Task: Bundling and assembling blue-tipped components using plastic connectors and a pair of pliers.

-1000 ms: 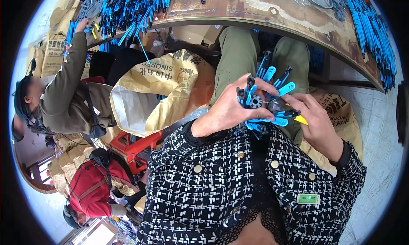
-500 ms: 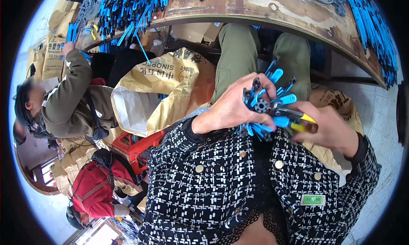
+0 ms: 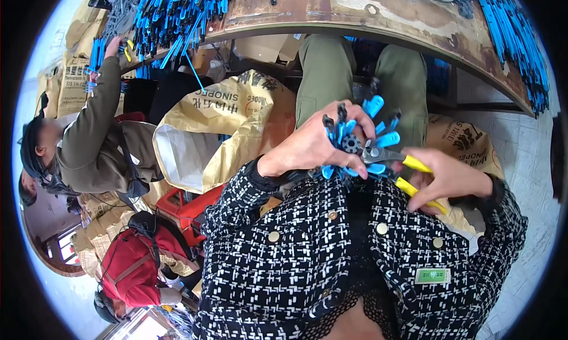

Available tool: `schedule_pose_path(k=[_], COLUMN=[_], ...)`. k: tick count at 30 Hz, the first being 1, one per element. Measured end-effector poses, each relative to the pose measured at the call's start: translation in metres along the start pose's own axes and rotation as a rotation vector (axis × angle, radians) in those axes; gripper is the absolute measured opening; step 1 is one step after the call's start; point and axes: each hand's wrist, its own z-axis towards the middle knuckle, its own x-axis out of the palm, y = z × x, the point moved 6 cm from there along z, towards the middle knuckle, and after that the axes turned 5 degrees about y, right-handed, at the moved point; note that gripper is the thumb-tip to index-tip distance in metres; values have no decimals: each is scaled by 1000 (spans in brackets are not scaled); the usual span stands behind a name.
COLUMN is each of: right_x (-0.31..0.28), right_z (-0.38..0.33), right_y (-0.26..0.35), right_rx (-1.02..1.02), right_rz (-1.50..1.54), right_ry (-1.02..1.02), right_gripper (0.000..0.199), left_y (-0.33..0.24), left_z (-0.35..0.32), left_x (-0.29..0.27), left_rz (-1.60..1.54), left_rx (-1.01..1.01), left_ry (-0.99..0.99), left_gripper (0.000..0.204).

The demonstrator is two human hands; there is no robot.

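Observation:
A cluster of blue and black plastic strips (image 3: 387, 140) radiates around a round black hub (image 3: 351, 142) in front of my jacket. My left hand (image 3: 316, 143) is closed around it from the left, thumb below and fingers above. In my right hand (image 3: 452, 173) are yellow-handled cutting pliers (image 3: 407, 186); their handles stand well apart. The metal jaws reach in among the strips, just right of the hub. Whether they touch a strip cannot be made out.
Wooden table (image 3: 331, 11) across the far side, with piles of blue strips at its left (image 3: 177, 20) and right (image 3: 509, 38). Beside my left arm stands an open yellow sack (image 3: 254, 109), a red stool (image 3: 177, 207) near it. Co-workers sit at left, one in a brown top (image 3: 94, 150), another in red (image 3: 133, 260).
The pliers' handles have spread apart, and both hands have shifted slightly left with the cluster. At left, the co-worker's arm has reached farther toward the table.

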Motion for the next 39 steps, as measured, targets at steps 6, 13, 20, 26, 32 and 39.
schedule_pose_path(k=[6, 13, 20, 26, 32, 39], right_x=[-11, 2, -12, 10, 18, -20], right_z=[3, 13, -8, 29, 22, 2], right_y=[0, -15, 12, -36, -24, 35], right_rx=[-435, -162, -574, -6, -73, -31], right_rz=[-745, 14, -795, 503, 374, -211], right_ry=[-665, -134, -763, 171, 34, -136], right_gripper=[49, 45, 43, 43, 43, 40], left_y=[-4, -2, -4, -4, -6, -18], left_z=[7, 8, 4, 2, -4, 2], left_x=[-6, -8, -10, -11, -8, -15], left_rz=[95, 50, 90, 109, 123, 309], left_rx=[-84, 30, -50, 123, 109, 35], left_ry=[-78, 67, -66, 78, 105, 75], left_gripper=[48, 45, 46, 45, 42, 39])
